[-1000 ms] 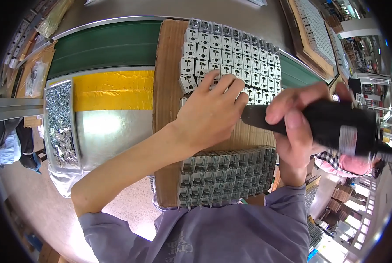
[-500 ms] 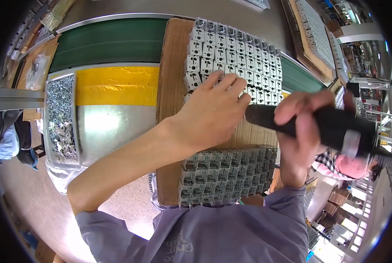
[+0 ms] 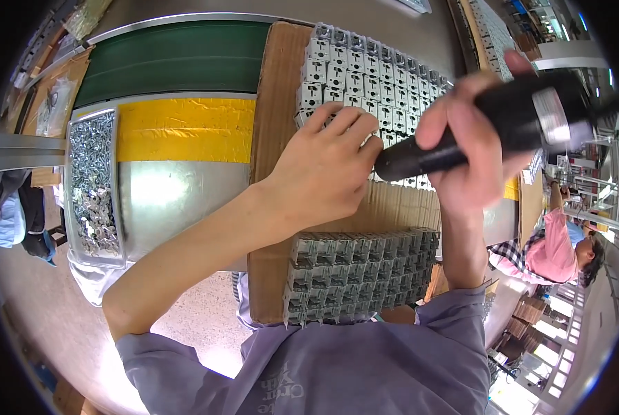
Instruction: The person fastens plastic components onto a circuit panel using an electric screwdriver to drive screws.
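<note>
Main change over the last second: the tool. Its rear end, which sloped toward the wearer, has swung up and away, so the body now rises to the right across the white blocks; its nose remains just beside the left hand. The right hand is wrapped round the tool's grip, slightly blurred, so probably moving. The left hand has hardly shifted: fingers half curled and bent down over the near-left part of the white rows. Its fingertips are partly hidden; cannot tell whether they pinch a block or only steady one. Contact between nose and block also not visible. Reading: the tool is being re-angled about the same spot rather than carried off, so work there seems unfinished. Positions: white blocks stand packed in rows at the far end of the cardboard, on the table; grey blocks fill the near end, apparently untouched throughout, with a bare strip between the groups. Small metal parts lie in a clear tray at left, well apart from both hands. More of a co-worker now shows at right, likely from a turn of the head.
</note>
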Demonstrator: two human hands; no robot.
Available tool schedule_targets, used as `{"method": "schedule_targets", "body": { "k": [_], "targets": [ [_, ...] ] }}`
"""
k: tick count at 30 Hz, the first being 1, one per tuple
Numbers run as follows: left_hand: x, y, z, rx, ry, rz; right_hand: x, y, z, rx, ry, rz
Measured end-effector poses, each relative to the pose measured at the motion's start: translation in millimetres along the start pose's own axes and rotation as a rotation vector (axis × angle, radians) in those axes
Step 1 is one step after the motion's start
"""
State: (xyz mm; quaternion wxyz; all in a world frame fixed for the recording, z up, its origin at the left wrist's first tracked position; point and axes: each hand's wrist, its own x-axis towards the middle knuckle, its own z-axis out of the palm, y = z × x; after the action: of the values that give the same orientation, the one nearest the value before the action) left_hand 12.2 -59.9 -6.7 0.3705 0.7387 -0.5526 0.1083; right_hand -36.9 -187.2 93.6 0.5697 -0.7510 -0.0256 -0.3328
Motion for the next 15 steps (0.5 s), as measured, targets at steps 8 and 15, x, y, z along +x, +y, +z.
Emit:
{"method": "schedule_targets", "body": {
  "k": [8, 15],
  "targets": [
    [-3, -1, -2, 0.028, -0.044, 0.014, -66, -20, -21, -0.091, -0.168, -0.141],
    [-7, -4, -20, 0.036, -0.029, 0.007, -12, -8, -27, 0.026, -0.122, -0.115]
  ]
}}
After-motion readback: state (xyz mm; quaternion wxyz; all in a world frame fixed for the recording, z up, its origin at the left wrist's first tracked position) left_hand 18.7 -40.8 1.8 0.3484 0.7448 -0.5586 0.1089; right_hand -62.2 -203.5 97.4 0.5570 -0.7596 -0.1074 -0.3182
